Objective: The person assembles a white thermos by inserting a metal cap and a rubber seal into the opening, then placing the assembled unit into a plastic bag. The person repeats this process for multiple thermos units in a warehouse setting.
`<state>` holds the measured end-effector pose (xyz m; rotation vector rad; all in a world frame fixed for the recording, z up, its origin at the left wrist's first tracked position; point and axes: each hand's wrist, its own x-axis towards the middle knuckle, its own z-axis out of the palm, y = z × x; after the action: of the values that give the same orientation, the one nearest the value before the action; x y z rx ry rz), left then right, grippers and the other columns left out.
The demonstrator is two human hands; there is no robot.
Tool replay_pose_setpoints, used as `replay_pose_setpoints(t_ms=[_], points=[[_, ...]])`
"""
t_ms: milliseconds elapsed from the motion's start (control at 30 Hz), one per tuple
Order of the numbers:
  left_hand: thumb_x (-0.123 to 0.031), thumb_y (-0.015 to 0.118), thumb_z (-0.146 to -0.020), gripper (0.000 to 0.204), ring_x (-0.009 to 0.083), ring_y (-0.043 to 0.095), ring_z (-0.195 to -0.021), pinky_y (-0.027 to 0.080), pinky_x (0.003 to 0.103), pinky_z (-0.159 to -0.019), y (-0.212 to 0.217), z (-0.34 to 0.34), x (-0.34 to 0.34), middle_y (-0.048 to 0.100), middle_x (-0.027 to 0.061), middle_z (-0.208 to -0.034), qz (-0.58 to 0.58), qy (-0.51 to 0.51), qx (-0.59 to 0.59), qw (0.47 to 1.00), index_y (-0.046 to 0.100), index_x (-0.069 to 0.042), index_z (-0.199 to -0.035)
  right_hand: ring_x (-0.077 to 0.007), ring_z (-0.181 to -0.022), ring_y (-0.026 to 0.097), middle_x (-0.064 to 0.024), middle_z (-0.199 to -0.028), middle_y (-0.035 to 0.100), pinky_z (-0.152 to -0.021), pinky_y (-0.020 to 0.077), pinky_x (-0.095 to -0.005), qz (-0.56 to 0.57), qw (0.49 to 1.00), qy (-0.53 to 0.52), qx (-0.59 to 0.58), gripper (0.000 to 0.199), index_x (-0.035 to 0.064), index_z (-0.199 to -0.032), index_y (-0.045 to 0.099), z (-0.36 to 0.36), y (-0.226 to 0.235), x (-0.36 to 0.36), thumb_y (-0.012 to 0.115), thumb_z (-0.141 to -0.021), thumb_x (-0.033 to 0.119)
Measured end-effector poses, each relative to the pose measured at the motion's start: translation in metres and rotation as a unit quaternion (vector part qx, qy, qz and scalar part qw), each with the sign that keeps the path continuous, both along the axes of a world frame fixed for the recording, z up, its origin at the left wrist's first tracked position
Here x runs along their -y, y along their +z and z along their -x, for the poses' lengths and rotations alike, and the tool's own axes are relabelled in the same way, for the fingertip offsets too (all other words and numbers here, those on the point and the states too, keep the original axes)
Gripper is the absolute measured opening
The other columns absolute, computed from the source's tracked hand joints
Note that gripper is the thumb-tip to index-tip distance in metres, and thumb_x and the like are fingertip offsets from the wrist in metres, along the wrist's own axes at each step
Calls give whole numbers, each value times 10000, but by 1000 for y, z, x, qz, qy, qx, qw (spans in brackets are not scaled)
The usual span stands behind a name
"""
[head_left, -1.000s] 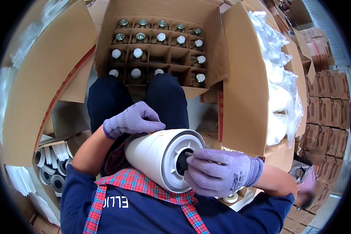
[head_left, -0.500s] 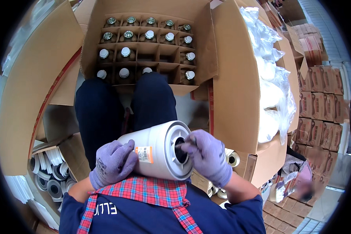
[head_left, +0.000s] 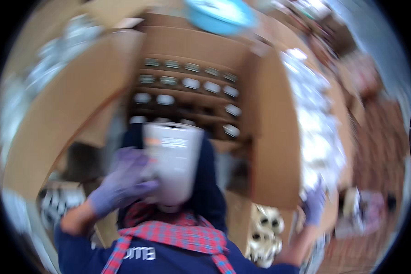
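A whitish plastic cylinder (head_left: 176,160) with an orange mark on its side stands upright against my lap, its ringed end up. My left hand (head_left: 123,180) grips its left side, the thumb toward its lower part. Out to the right, my right hand (head_left: 313,203) reaches to the lower end of clear plastic bags (head_left: 315,128) holding white things in a large carton. That hand is smeared by motion, so its fingers and anything in them cannot be made out. The whole view is blurred.
Ahead of my knees stands an open carton (head_left: 194,39) with dividers and several bottles (head_left: 192,83), some white-capped. A blue basin (head_left: 221,17) lies beyond it. Boxes of cream ring-shaped parts (head_left: 269,219) and grey-white parts (head_left: 61,201) flank me. Stacked cartons (head_left: 381,146) stand far right.
My right hand has left the cylinder's open end and swung right to the bags. The cylinder has tipped from lying sideways to upright, my left hand still on it. The view has shifted.
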<state>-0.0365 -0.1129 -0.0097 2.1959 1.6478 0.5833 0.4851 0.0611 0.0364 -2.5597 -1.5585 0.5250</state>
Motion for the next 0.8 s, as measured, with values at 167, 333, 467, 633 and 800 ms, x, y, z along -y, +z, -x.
replay_pose_setpoints(t_ms=[167,333,467,633,800], points=[[-278,681,-673,282,371,529,-1229,367,577,-1121,-2,-49,-62,597,140,-1208,-256,-252,48,932,654,-88,-879,-398,-892,689,-281,-1176,647,-773,567,-438,-77,965,249,-38,644,53,-1490,360,105,-32,-16,581,-899,182],[-352,758,-821,361,323,611,-918,510,382,-805,14,-77,-56,609,125,-974,-34,43,376,925,630,-26,-910,-387,-887,691,-267,-1134,661,-766,564,-431,-112,944,311,0,583,48,-1450,412,130,-9,-5,576,-915,212],[-304,653,-912,402,341,607,-1078,487,394,-930,-56,-69,-25,620,193,-1117,109,150,446,876,587,-15,-1183,-378,-883,692,-255,-1101,672,-761,561,-425,-127,941,311,31,539,45,-1418,454,119,-1,-10,572,-928,235],[-452,605,-932,568,373,637,-1045,495,426,-927,-39,-14,2,650,220,-1106,214,62,231,947,569,13,-1257,-366,-878,693,-241,-1060,686,-755,558,-417,-138,948,273,84,493,40,-1378,506,99,15,-5,567,-944,265],[-175,740,-805,378,344,663,-907,552,414,-792,69,177,-25,654,162,-973,-348,377,-72,855,652,-45,-1149,-355,-873,694,-227,-1018,700,-748,555,-410,-165,951,196,174,459,36,-1338,558,72,47,12,563,-960,295]])
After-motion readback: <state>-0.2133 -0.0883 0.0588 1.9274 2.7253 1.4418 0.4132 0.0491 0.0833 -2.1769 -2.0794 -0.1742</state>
